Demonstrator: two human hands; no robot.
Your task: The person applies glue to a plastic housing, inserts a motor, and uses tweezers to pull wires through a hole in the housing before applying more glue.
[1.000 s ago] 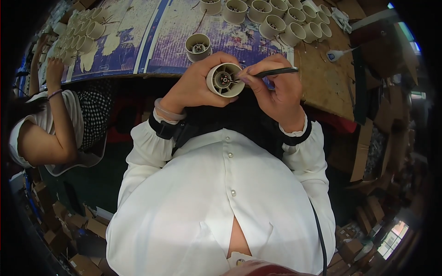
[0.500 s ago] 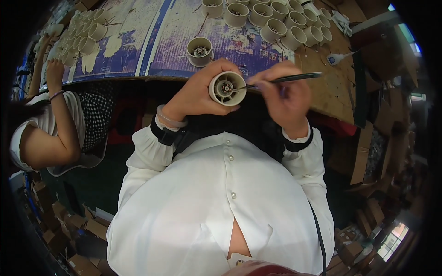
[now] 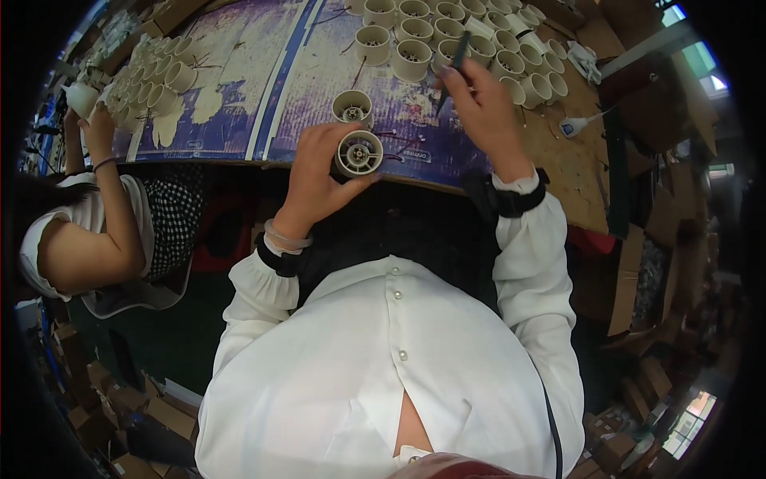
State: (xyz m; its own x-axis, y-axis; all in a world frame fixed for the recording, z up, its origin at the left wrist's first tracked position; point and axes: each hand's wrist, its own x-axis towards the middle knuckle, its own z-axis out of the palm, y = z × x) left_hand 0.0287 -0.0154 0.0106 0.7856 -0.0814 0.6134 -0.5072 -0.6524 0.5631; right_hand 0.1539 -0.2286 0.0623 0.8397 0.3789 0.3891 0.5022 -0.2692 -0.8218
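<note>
Away goes the right hand [image 3: 493, 116], clear of the off-white cup [image 3: 360, 153] and up right of top centre, its slim dark tool [image 3: 460, 53] swung from near-level to steep! The left hand [image 3: 317, 174] drifts left with that cup, wire ends [image 3: 407, 138] now showing beside it. Upper left, a co-worker's hand [image 3: 99, 128] now lifts a whitish piece [image 3: 82, 100].

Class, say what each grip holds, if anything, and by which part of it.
The left grip holds a cream cup by its outer wall; the right grip holds a slim dark tool between its two ends.
</note>
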